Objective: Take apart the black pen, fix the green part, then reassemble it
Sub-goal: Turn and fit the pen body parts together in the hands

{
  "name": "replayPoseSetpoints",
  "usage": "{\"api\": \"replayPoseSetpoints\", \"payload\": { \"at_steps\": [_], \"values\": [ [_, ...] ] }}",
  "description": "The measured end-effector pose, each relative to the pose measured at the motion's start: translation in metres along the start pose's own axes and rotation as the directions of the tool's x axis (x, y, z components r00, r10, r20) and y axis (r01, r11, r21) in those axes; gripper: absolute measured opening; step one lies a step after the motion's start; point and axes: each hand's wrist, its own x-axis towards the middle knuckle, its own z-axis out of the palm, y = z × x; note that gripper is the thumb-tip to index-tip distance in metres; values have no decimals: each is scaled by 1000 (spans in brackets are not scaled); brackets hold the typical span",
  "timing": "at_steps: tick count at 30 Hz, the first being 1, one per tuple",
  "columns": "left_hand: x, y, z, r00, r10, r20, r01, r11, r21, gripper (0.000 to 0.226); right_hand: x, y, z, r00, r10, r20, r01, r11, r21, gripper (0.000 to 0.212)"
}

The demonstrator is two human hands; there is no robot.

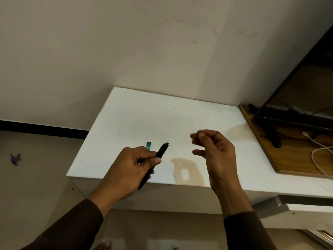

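A white table (207, 123) is set against a pale wall, with a wooden board (288, 159) at its right edge carrying a dark stand and a white cable (317, 152). Above the table's near edge the left hand (126, 170) is closed around the black pen (155, 163), the barrel being pinched between thumb and fingers at about mid-length, one end pointed up and away, the other angled down past the palm. The right hand (214, 150) is held in the air, well apart from the pen, its fingers loosely curled and thumb tip close to the forefinger; whether anything small is pinched there cannot be told. A small green part (148, 145) is seen on the table just beyond the left knuckles. The pen is judged light, stiff and smooth, so it is likely to roll or slip if loosely held; a firm grip at the barrel with a twist at one end is suggested. The green part is judged tiny, light and easily flicked away, best taken by its long edges with fingertips
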Motion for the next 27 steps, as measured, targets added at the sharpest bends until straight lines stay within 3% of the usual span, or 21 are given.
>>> {"api": "replayPoseSetpoints", "payload": {
  "at_steps": [4,9,15,24,27],
  "values": [
    [2,-2,1,1000,21,-21,-21,1000,0,13,8,16,-25,988,-8,-153,-60,899,-434,8],
    [3,-8,4,1000,19,-17,-19,1000,1,15,18,35,-53,970,-12,-243,-168,692,-702,10],
    [5,-10,10,1000,-3,-23,3,1000,-20,14,23,46,-47,968,-3,-253,-202,591,-781,11],
    [8,-12,8,998,-27,-61,22,997,-81,8,22,46,-50,962,-6,-273,-214,606,-766,13],
    [8,-11,7,998,-16,-60,10,995,-97,11,20,38,-49,932,-102,-348,-210,631,-747,15]
  ]
}}
